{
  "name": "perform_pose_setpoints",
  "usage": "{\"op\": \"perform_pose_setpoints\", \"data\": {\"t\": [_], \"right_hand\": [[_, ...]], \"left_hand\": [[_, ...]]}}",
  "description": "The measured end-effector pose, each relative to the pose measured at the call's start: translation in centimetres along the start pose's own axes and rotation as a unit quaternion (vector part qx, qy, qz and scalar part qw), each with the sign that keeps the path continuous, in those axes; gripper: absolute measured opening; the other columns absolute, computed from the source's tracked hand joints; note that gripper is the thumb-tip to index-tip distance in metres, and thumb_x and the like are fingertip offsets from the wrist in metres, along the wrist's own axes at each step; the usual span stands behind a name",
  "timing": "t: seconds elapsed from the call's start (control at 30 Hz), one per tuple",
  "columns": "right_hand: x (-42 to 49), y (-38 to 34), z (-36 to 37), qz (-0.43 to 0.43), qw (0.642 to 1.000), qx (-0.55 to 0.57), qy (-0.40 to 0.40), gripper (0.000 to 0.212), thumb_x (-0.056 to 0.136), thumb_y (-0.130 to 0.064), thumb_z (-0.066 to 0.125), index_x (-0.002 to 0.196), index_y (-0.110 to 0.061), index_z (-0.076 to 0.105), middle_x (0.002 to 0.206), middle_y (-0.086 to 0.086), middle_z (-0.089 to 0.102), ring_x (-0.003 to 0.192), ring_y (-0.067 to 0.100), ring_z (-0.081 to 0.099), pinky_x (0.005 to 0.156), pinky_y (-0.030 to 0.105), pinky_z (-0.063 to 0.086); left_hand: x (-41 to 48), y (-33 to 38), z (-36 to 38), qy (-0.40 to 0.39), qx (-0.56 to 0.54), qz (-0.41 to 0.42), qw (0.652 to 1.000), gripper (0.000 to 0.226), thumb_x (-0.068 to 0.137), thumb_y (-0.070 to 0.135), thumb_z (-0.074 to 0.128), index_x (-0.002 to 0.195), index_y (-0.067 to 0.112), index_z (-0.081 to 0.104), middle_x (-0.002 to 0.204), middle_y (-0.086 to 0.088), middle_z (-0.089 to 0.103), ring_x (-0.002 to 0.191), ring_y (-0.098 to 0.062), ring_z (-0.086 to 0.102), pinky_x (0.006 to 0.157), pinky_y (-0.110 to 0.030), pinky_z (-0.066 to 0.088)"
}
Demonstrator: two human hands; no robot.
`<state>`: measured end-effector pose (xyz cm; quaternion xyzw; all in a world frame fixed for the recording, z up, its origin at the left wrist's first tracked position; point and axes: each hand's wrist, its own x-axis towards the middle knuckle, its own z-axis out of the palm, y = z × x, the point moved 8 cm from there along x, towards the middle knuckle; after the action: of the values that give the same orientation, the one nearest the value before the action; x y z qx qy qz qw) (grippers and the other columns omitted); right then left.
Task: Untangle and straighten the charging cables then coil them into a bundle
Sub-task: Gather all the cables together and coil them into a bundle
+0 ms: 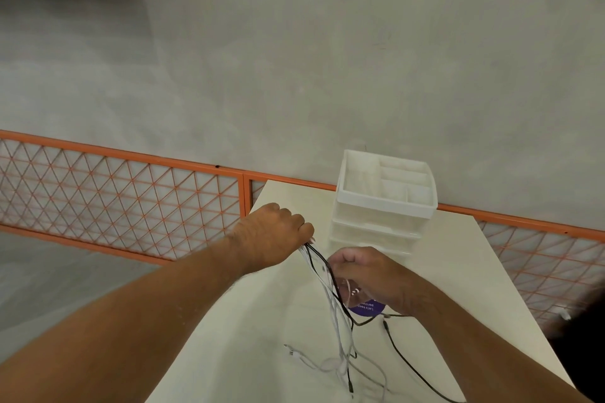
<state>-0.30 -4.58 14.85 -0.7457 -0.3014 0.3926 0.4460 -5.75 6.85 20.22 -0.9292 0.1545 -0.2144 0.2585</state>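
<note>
Several thin white and black charging cables [340, 330] hang in a loose bunch over the cream table [262, 337]. My left hand [275, 232] is raised above the table and pinches the top ends of the bunch in a closed fist. My right hand [363, 271] sits just below and to the right, fingers curled around the same strands. The lower ends trail onto the tabletop, where white loops and plugs [314, 360] lie near the front. One black cable [409, 366] runs off toward the front right edge.
A white plastic drawer organizer [383, 206] with an open divided top tray stands at the table's back, just behind my hands. A purple round sticker [368, 307] lies under my right hand. An orange mesh railing [121, 193] runs behind and beside the table.
</note>
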Motion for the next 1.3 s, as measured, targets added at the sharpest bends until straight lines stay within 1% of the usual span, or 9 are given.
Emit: {"op": "perform_pose_setpoints", "data": {"t": [0.1, 0.3, 0.47, 0.6, 0.8, 0.9, 1.07, 1.23, 1.3], "right_hand": [[0.2, -0.5, -0.2, -0.013, 0.999, 0.045, 0.025, 0.018, 0.095, -0.034, 0.058, 0.103, -0.021, 0.067, 0.102, 0.007, 0.064, 0.071, 0.018, 0.065, 0.074, 0.038, 0.056], [1.0, -2.1, -0.4, -0.064, 0.992, -0.057, 0.088, 0.025, 0.095, -0.041, 0.054, 0.080, -0.025, 0.066, 0.068, -0.012, 0.061, 0.069, 0.011, 0.058, 0.073, 0.037, 0.054], [0.9, -2.3, -0.3, -0.060, 0.994, -0.068, 0.068, 0.024, 0.097, -0.039, 0.051, 0.086, -0.023, 0.065, 0.073, -0.005, 0.065, 0.081, 0.022, 0.068, 0.080, 0.041, 0.056], [0.4, -1.8, -0.2, -0.047, 0.998, -0.035, 0.034, 0.022, 0.100, -0.032, 0.049, 0.091, -0.017, 0.063, 0.059, -0.015, 0.056, 0.078, 0.012, 0.069, 0.069, 0.026, 0.052], [0.3, -1.3, -0.3, -0.032, 0.998, -0.040, 0.043, 0.021, 0.098, -0.035, 0.050, 0.092, -0.021, 0.065, 0.089, 0.000, 0.069, 0.067, 0.007, 0.062, 0.062, 0.022, 0.050], [0.2, -1.4, -0.3, -0.021, 0.997, -0.048, 0.054, 0.023, 0.099, -0.036, 0.048, 0.095, -0.021, 0.065, 0.091, -0.006, 0.071, 0.061, 0.001, 0.055, 0.057, 0.019, 0.046], [0.2, -1.7, 0.4, -0.026, 0.995, -0.083, 0.046, 0.031, 0.085, -0.045, 0.067, 0.108, -0.027, 0.055, 0.102, -0.004, 0.067, 0.085, 0.007, 0.060, 0.073, 0.022, 0.046], [1.3, -0.8, 1.1, -0.030, 0.979, -0.180, 0.094, 0.024, 0.084, -0.032, 0.062, 0.087, -0.010, 0.052, 0.072, 0.000, 0.055, 0.064, 0.012, 0.054, 0.060, 0.035, 0.046], [1.5, -0.9, 1.0, -0.043, 0.973, -0.195, 0.119, 0.029, 0.092, -0.032, 0.054, 0.073, -0.012, 0.046, 0.062, -0.002, 0.048, 0.055, 0.013, 0.050, 0.054, 0.031, 0.042]], "left_hand": [[0.2, 0.0, 0.0, -0.003, -0.008, 0.001, 1.000, 0.020, 0.070, 0.018, 0.080, 0.073, 0.014, 0.060, 0.052, 0.000, 0.050, 0.038, -0.017, 0.046, 0.043, -0.025, 0.038], [0.8, 0.6, 0.6, -0.017, -0.013, 0.009, 1.000, 0.020, 0.070, 0.017, 0.079, 0.074, 0.014, 0.060, 0.052, 0.000, 0.050, 0.039, -0.017, 0.047, 0.044, -0.026, 0.038], [0.8, 0.4, 0.7, -0.020, -0.009, 0.013, 1.000, 0.020, 0.071, 0.016, 0.078, 0.073, 0.014, 0.058, 0.052, 0.000, 0.048, 0.039, -0.017, 0.044, 0.044, -0.025, 0.034], [0.6, 0.1, 0.6, -0.029, -0.010, 0.003, 1.000, 0.020, 0.076, 0.022, 0.077, 0.074, 0.014, 0.058, 0.052, 0.000, 0.047, 0.039, -0.016, 0.043, 0.045, -0.026, 0.031], [0.4, -0.1, 1.1, -0.064, -0.035, -0.010, 0.997, 0.019, 0.080, 0.023, 0.075, 0.079, 0.013, 0.059, 0.057, -0.001, 0.053, 0.042, -0.018, 0.049, 0.041, -0.025, 0.037], [0.6, 0.1, 1.7, -0.128, -0.026, -0.029, 0.991, 0.010, 0.096, 0.017, 0.052, 0.101, 0.010, 0.055, 0.080, -0.006, 0.060, 0.063, -0.023, 0.058, 0.048, -0.029, 0.036], [1.6, 0.8, 1.4, -0.186, -0.005, -0.027, 0.982, 0.017, 0.100, 0.014, 0.036, 0.111, 0.008, 0.049, 0.093, -0.008, 0.061, 0.078, -0.027, 0.062, 0.055, -0.034, 0.034], [2.7, 1.2, 0.9, -0.198, -0.004, -0.027, 0.980, 0.019, 0.102, 0.020, 0.040, 0.107, 0.010, 0.055, 0.085, -0.005, 0.063, 0.068, -0.024, 0.059, 0.054, -0.033, 0.037], [2.8, 0.9, 0.6, -0.195, -0.003, -0.027, 0.980, 0.023, 0.103, 0.024, 0.037, 0.105, 0.011, 0.056, 0.084, -0.005, 0.062, 0.066, -0.023, 0.056, 0.054, -0.032, 0.037]]}}
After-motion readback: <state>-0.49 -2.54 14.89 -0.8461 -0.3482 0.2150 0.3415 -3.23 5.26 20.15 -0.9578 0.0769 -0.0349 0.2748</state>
